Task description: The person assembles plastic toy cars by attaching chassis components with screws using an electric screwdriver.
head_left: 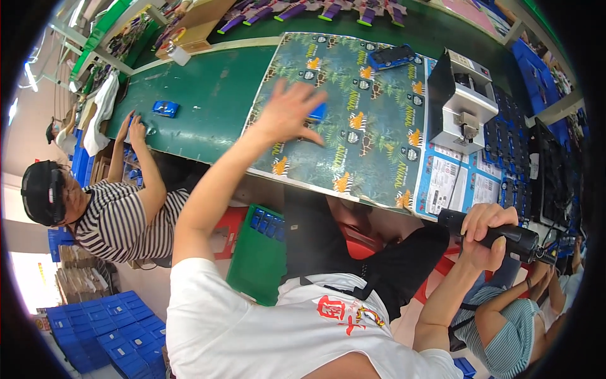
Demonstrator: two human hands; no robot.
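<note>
My left hand point(287, 115) is spread over the animal-patterned sheet point(344, 148), fingers apart and gripping nothing. A small blue piece point(317, 112) shows just beside its fingers, partly hidden by them; its exact kind is unclear. My right hand point(487, 235) is wrapped around a black electric screwdriver point(514, 242), held nearly level off the table's front right edge, with a cord at its right end. Towards the back of the sheet lies a blue toy car with dark parts point(392, 57).
A white-and-black machine point(464, 101) stands right of the sheet, by rows of dark blue car parts point(505, 136). On the green table point(208, 82), a blue toy car point(165, 108) lies near a co-worker's hands point(134, 128). Below sits a green crate point(255, 262) holding blue cars.
</note>
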